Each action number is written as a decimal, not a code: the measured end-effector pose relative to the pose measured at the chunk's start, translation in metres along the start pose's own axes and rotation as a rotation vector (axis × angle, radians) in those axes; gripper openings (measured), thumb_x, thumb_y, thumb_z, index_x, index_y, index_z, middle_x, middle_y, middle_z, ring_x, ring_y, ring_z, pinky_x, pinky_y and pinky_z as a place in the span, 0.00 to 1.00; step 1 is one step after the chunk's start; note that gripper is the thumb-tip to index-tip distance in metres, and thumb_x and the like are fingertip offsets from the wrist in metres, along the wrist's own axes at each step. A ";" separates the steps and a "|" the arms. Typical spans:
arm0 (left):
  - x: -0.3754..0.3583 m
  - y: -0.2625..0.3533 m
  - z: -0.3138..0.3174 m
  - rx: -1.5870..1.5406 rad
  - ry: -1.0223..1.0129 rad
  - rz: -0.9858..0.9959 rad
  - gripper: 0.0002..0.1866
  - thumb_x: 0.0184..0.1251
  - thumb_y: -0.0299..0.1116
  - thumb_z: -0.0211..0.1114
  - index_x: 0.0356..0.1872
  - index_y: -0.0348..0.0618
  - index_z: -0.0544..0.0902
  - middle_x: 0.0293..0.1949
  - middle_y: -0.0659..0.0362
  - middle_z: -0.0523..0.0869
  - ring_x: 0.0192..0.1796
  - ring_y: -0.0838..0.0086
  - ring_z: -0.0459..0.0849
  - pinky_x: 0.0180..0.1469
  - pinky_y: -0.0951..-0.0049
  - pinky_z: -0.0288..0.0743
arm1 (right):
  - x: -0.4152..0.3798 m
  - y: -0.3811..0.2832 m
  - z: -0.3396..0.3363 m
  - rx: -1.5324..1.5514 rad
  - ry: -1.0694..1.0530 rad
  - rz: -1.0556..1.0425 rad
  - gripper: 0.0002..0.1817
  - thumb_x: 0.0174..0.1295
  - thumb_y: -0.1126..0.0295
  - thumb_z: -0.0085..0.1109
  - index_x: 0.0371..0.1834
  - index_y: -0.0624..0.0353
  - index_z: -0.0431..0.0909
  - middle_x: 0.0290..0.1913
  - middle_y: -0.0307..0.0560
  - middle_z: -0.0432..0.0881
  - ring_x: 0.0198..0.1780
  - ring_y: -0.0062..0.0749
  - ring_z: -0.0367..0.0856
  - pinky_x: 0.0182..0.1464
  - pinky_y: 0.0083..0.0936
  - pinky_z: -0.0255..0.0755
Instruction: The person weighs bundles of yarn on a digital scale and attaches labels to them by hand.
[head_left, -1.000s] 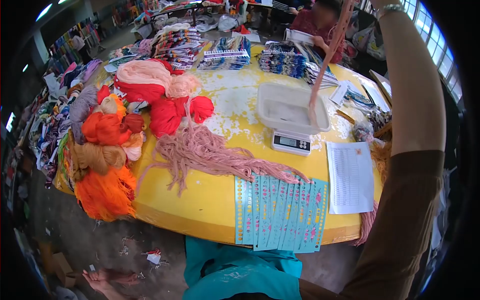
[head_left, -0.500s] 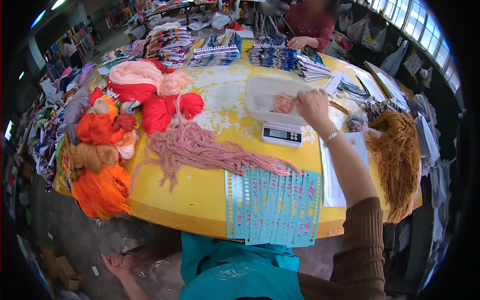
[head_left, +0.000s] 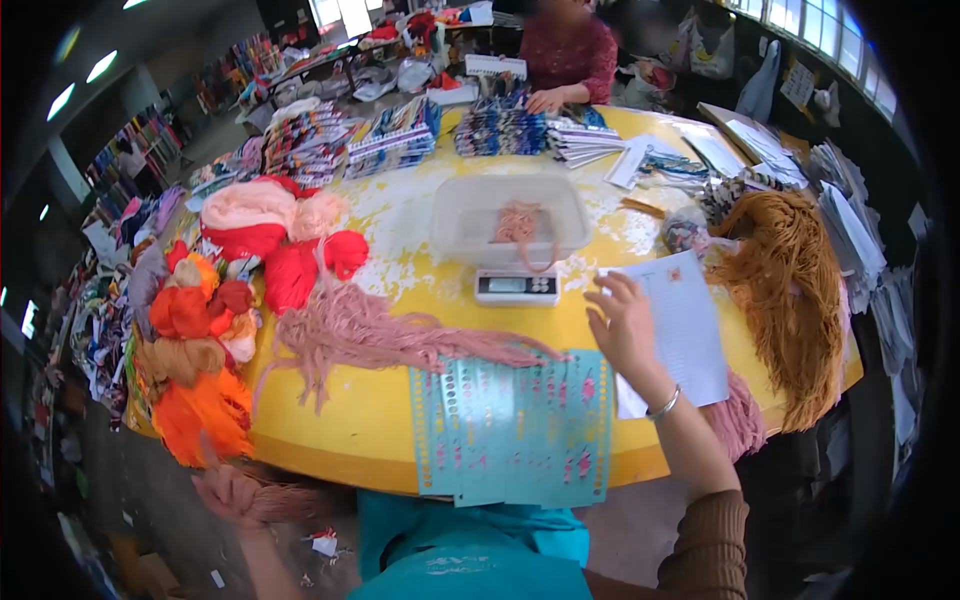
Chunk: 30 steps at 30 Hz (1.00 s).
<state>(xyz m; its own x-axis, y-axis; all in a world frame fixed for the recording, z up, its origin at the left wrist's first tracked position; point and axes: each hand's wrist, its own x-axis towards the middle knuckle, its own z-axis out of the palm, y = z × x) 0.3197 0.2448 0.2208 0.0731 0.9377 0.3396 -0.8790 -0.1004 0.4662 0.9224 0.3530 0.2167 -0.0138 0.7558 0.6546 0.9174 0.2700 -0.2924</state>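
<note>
My right hand (head_left: 628,325), a bracelet at its wrist, is open with fingers apart and nothing in them, above the printed paper sheet (head_left: 680,300). To its left a clear plastic tub (head_left: 455,215) sits on a white digital scale (head_left: 517,288). A small heap of pink yarn (head_left: 518,222) lies in the tub, one strand hanging over the front wall. Low at the left, off the table's edge, my left hand (head_left: 230,493) is closed around a dusky pink yarn bundle (head_left: 290,502), somewhat blurred. Long pink yarn (head_left: 400,338) stretches across the table above turquoise punched cards (head_left: 510,430).
Red and orange yarn hanks (head_left: 205,400) lie at the left of the yellow table (head_left: 340,435). Brown yarn (head_left: 780,300) hangs at the right. Stacked thread cards (head_left: 395,135) line the far side, where another person's hand (head_left: 555,98) touches a stack.
My right hand has left the tub and moved down and right, its fingers now spread. The pink yarn stays in the tub with a strand over the rim. The view has shifted.
</note>
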 end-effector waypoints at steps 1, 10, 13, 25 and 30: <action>0.001 0.007 -0.019 -0.002 0.014 0.008 0.28 0.77 0.43 0.52 0.72 0.41 0.62 0.21 0.66 0.69 0.15 0.84 0.60 0.20 0.81 0.58 | -0.004 0.005 -0.002 0.020 0.004 -0.004 0.12 0.51 0.74 0.65 0.40 0.57 0.83 0.54 0.46 0.80 0.62 0.48 0.72 0.57 0.42 0.69; 0.037 -0.013 0.022 -0.009 0.064 0.056 0.26 0.79 0.39 0.47 0.74 0.44 0.59 0.29 0.64 0.72 0.17 0.85 0.62 0.19 0.83 0.59 | 0.021 0.018 -0.008 0.068 0.052 -0.027 0.12 0.49 0.73 0.67 0.39 0.57 0.84 0.55 0.49 0.79 0.64 0.48 0.70 0.58 0.42 0.70; 0.045 -0.014 0.049 0.005 0.076 0.104 0.30 0.79 0.38 0.47 0.77 0.49 0.51 0.26 0.65 0.71 0.16 0.85 0.61 0.18 0.83 0.60 | 0.035 0.018 0.008 0.071 0.008 -0.039 0.13 0.47 0.73 0.66 0.40 0.56 0.83 0.57 0.50 0.77 0.66 0.50 0.68 0.57 0.43 0.70; 0.137 -0.043 0.040 -0.109 -0.310 -0.020 0.18 0.76 0.39 0.52 0.52 0.33 0.78 0.18 0.66 0.71 0.15 0.84 0.63 0.19 0.82 0.59 | 0.070 -0.003 0.079 -0.174 -0.097 -0.147 0.11 0.46 0.70 0.68 0.33 0.57 0.82 0.63 0.53 0.73 0.72 0.50 0.61 0.67 0.47 0.59; 0.156 -0.066 0.062 -0.249 -0.228 -0.047 0.22 0.77 0.39 0.50 0.63 0.36 0.72 0.19 0.65 0.71 0.15 0.83 0.63 0.18 0.80 0.60 | 0.079 -0.015 0.081 -0.182 -0.003 -0.122 0.06 0.48 0.70 0.64 0.30 0.56 0.84 0.60 0.52 0.77 0.71 0.47 0.63 0.68 0.51 0.58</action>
<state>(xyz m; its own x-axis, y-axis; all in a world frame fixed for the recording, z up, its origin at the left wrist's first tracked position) 0.4185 0.3768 0.2934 0.1951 0.8381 0.5095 -0.9582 0.0521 0.2814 0.8755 0.4567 0.2165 -0.1298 0.7258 0.6755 0.9656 0.2475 -0.0803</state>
